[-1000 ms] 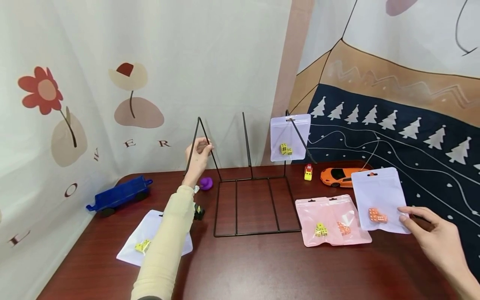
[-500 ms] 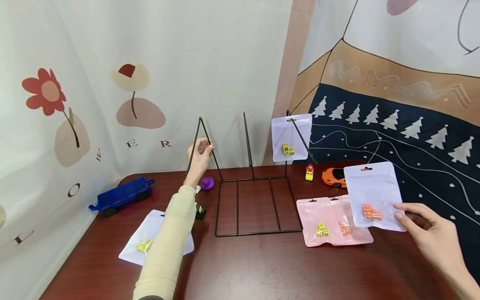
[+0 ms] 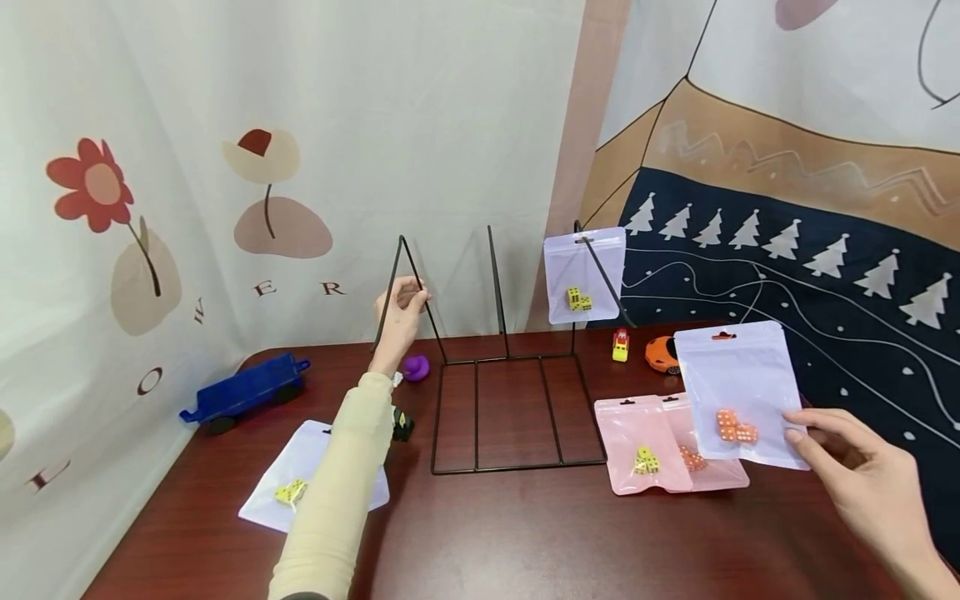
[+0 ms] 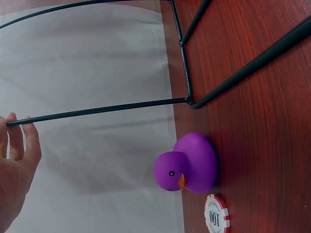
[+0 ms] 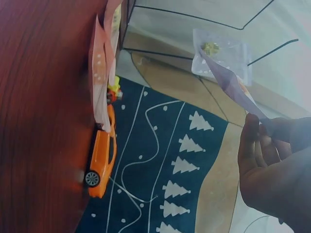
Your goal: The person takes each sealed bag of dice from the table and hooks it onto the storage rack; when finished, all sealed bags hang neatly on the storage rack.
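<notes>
My left hand (image 3: 399, 321) grips the left upright of a black wire rack (image 3: 496, 283); in the left wrist view, fingertips wrap the rod (image 4: 97, 112). Between the thumb and fingers of my right hand (image 3: 862, 467) is the lower right edge of a pale lavender zip pouch (image 3: 738, 375) with orange dice (image 3: 733, 427) inside. It is held up in the air, hang hole at the top, partly covering two pink pouches (image 3: 637, 425) on the table. Another lavender pouch (image 3: 585, 262) with yellow dice hangs on the rack's right hook. Edge-on, the held pouch (image 5: 231, 87) shows in the right wrist view.
A lavender pouch (image 3: 262, 492) with yellow dice lies at left, partly under my left forearm. Around the rack are a blue toy trailer (image 3: 243, 390), a purple rubber duck (image 4: 197, 162), a poker chip (image 4: 216, 214), a small red-yellow toy (image 3: 620, 345) and an orange toy car (image 5: 102, 160).
My right hand has carried the pouch with orange dice a little left and up, so it covers more of the pink pouches and orange car. The left hand stays on the rack.
</notes>
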{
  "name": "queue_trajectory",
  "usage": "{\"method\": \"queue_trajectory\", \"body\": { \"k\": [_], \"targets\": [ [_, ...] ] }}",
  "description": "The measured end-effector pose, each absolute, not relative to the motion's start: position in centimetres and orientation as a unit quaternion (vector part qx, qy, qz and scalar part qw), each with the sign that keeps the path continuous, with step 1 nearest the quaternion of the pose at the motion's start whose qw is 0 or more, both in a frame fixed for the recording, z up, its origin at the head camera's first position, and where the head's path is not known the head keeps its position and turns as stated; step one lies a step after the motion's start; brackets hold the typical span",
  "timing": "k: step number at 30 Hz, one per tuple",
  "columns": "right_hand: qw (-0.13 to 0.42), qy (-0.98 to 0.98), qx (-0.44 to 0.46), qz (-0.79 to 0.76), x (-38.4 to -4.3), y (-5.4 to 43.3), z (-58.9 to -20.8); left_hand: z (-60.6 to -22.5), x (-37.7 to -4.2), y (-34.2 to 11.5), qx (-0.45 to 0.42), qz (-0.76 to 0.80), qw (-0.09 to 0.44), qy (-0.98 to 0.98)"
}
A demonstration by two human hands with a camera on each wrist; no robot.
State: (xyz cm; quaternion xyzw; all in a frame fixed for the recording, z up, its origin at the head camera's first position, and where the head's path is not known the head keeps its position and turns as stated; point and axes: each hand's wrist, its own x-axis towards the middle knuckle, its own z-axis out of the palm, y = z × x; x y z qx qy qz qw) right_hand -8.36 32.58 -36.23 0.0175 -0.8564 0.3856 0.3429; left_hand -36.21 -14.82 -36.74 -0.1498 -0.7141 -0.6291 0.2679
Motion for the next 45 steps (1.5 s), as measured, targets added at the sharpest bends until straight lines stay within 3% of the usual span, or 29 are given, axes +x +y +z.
{"method": "queue_trajectory", "body": {
  "k": [45],
  "targets": [
    [0.329, -0.815, 0.132, 0.459, -7.5, 27.5, -33.4, -34.4, -33.3, -14.4, -0.167, -0.624, 0.249, -0.722]
  ]
}}
